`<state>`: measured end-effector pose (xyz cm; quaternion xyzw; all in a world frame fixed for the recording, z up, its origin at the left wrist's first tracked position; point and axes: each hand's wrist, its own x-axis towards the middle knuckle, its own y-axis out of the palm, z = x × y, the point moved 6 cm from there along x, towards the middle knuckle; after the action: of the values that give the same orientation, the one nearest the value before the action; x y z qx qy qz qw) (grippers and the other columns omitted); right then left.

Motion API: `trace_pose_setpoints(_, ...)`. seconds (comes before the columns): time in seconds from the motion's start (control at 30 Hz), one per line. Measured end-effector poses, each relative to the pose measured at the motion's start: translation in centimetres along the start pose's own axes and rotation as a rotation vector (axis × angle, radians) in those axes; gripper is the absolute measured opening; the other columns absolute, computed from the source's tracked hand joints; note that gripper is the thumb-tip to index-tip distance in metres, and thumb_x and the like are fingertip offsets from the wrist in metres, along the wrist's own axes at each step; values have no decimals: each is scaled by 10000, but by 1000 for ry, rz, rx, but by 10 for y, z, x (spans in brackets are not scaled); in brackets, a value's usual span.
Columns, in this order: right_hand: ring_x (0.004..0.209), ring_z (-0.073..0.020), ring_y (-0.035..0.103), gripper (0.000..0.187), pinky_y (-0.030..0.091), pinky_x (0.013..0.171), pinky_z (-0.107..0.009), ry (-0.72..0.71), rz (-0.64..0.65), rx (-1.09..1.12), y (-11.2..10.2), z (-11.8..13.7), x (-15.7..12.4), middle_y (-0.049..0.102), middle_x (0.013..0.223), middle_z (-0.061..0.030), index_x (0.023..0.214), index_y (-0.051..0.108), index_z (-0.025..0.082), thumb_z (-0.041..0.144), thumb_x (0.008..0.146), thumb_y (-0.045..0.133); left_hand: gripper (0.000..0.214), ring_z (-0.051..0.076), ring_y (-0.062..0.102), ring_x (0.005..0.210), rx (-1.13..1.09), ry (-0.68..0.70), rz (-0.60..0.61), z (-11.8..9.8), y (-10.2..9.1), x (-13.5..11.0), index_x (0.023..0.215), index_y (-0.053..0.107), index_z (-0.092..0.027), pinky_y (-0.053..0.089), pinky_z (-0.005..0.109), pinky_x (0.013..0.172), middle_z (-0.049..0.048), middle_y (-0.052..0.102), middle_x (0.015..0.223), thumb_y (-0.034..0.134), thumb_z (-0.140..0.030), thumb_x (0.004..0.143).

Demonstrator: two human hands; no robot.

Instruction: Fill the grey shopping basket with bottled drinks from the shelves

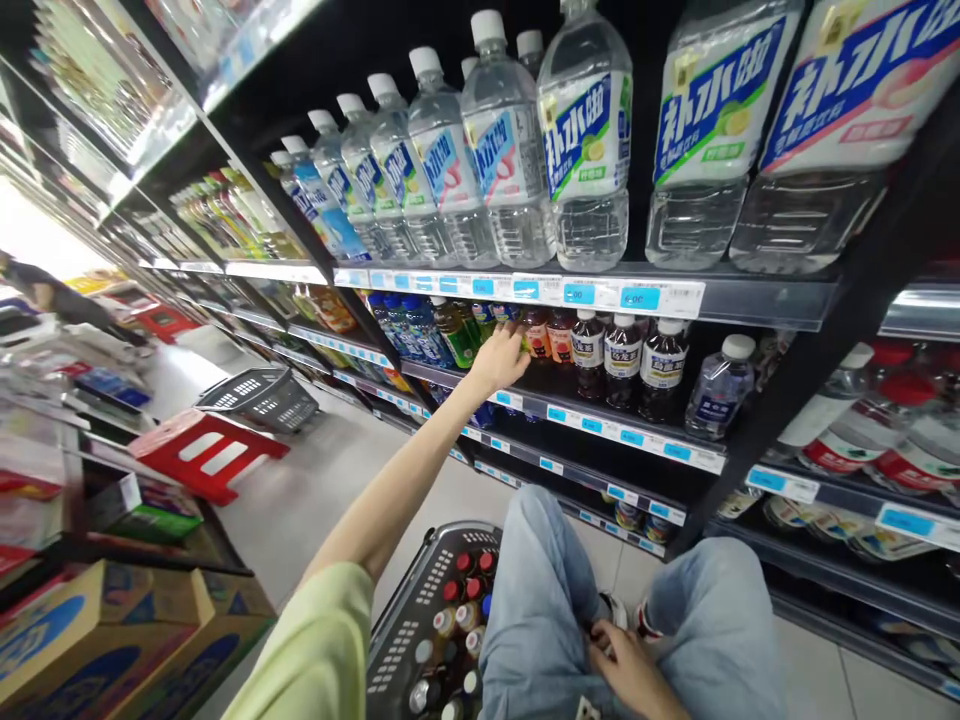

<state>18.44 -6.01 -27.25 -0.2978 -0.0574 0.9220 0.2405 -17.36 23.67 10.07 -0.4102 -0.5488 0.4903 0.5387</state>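
My left hand (499, 360) is stretched out to the second shelf (600, 425) and its fingers curl round a small bottle (534, 335) with a reddish label, among green, blue and dark drink bottles. Beside it stand dark bottles with white caps (622, 360). My right hand (626, 665) rests between my knees on my light blue jeans (540, 590), fingers bent together, with nothing plainly in them. A dark shopping basket (405, 640) full of small capped bottles stands on the floor at my left knee.
Large water bottles (502, 150) fill the shelf above, over blue price tags (577, 293). A red stool (206, 450) and a grey basket (262, 395) stand in the aisle. Cardboard boxes (112, 630) sit at lower left. Another person's arm (45, 285) shows far left.
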Motion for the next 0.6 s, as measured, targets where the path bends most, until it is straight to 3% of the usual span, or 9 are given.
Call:
trace_pose_setpoints(0.13,1014,-273,784,266,542,912,-321,14,6,-19,0,0,1,829,1034,-89,1132,781,251,299,947,595,671,350,496,1489,-4,145,3,-25,2,23,1593,494,-125,464,485,1243,195,517,1613,571,-196,931)
trace_pose_setpoints(0.23,1042,-290,784,288,544,946,-342,9,-2,-26,0,2,2,826,1052,-98,1130,780,253,354,925,604,677,323,452,1545,-10,204,28,-37,8,41,1630,455,-99,398,452,1301,193,494,1653,529,-191,963)
trace_pose_setpoints(0.43,1023,-353,798,232,573,934,-452,14,-13,21,2,-8,9,829,962,-10,967,754,458,421,773,632,677,360,440,1571,20,57,211,-32,31,76,1613,466,-29,351,475,1324,242,507,1648,576,-247,982)
trace_pose_setpoints(0.6,1037,-360,794,230,567,951,-467,20,-22,9,4,-15,14,824,957,6,934,743,486,478,744,614,537,345,529,1511,-6,-3,147,-34,25,88,1532,569,-53,386,445,1295,227,589,1583,527,-293,1054)
